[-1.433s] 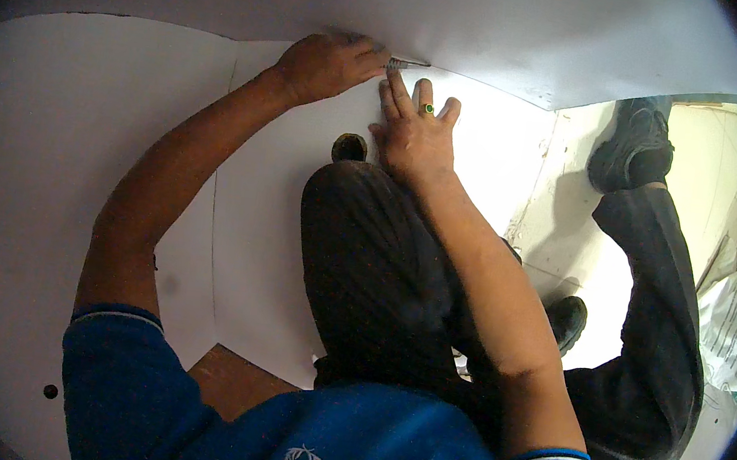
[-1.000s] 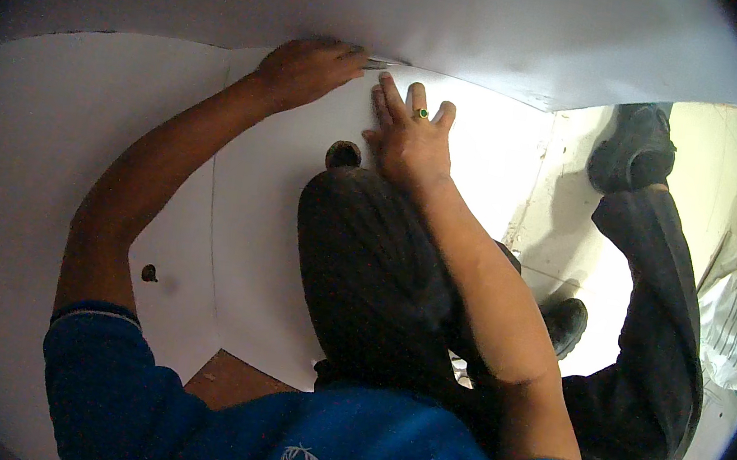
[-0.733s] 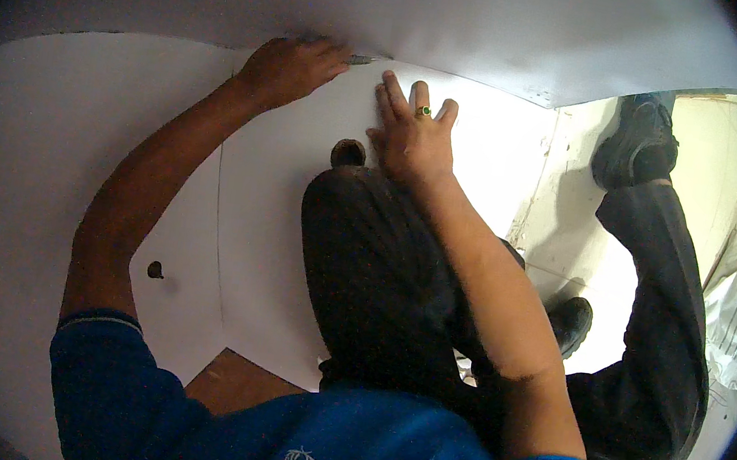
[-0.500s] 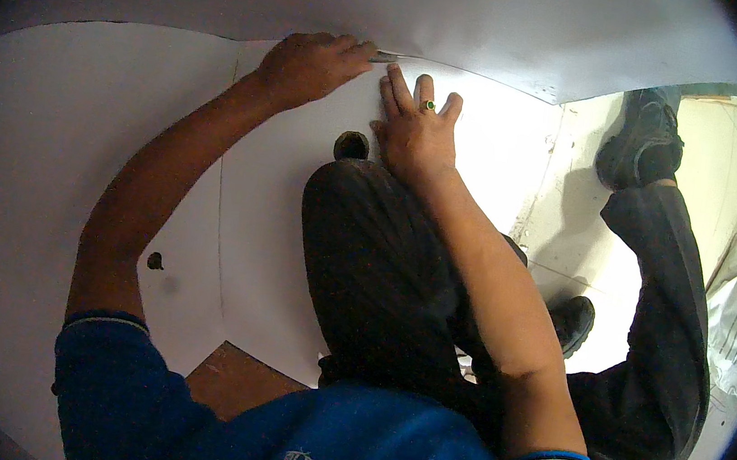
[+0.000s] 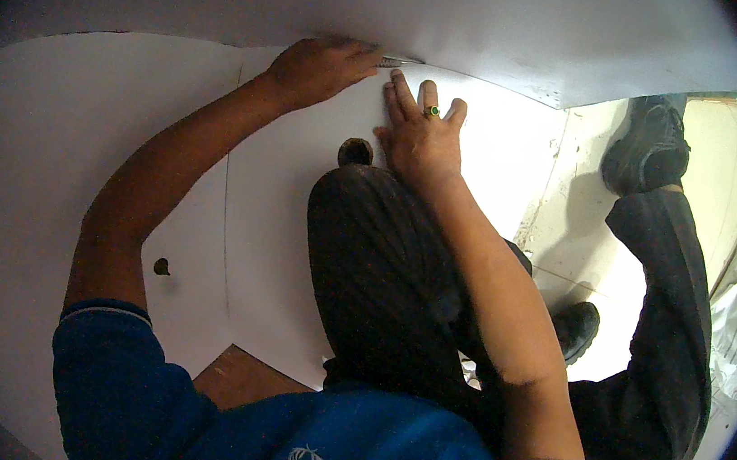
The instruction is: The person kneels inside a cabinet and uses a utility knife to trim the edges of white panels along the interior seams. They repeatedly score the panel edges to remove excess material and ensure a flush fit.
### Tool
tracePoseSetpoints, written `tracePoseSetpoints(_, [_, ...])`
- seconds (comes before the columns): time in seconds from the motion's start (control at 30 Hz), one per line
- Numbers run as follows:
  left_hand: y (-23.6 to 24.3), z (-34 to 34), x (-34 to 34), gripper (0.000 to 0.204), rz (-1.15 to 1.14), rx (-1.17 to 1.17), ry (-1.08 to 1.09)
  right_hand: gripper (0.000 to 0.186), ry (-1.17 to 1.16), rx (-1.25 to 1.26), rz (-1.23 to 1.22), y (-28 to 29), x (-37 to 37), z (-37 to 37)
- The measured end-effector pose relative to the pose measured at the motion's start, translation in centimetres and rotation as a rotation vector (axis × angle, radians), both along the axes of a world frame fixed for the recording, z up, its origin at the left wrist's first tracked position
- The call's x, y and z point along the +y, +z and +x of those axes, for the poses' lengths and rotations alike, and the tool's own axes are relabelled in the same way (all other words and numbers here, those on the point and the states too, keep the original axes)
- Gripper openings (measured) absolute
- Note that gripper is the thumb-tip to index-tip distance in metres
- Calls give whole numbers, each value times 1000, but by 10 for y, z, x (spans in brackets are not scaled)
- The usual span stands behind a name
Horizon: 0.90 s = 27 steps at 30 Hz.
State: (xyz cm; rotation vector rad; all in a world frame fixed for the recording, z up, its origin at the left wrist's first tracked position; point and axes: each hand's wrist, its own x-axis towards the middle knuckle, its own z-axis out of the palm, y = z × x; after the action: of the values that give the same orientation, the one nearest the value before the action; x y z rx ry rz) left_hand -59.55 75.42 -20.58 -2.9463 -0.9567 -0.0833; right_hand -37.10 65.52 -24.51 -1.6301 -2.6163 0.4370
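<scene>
— What is the largest there?
— One white board [image 5: 274, 219], crossed by one thin line [image 5: 228, 191]. Second is one grey panel [image 5: 394, 6], standing along the board's far edge. Third, at the right, is the pale floor [image 5: 712, 206].
— And the edges, the room?
— The far edge is just beside the left hand [image 5: 327, 73]. To the right of the right hand [image 5: 423, 145], white board continues until the floor. One dark knee [image 5: 352, 210] is near, below this hand.
— Please count the others.
— Two dark shoes [image 5: 633, 160]. Two hands: the right is flat on the board, fingers spread; the left is closed around one thin tool [image 5: 395, 63], which lies along the seam of board and panel. Two holes [image 5: 356, 150] in the board, one bigger. One green ring [image 5: 434, 112], on the right hand.
</scene>
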Motion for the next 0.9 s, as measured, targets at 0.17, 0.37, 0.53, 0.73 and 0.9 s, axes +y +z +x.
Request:
tracePoseSetpoints(0.17, [14, -68, 0, 31, -161, 213, 244, 65, 9, 29, 41, 1, 2, 1])
tracePoseSetpoints(0.37, [31, -82, -5, 30, 42, 188, 132, 67, -18, 80, 3, 4, 0, -7])
tracePoseSetpoints(0.53, [54, -60, -9, 29, 8, 137, 168, 75, 43, 161, 57, -8, 18, -19])
tracePoseSetpoints(0.73, [50, -70, -13, 28, 30, 85, 197, 78, 61, 73, 6, 6, 26, -34])
tracePoseSetpoints(0.9, [36, -53, -4, 28, 73, -20, 103, 77, 14, 164, 5, -1, 16, -25])
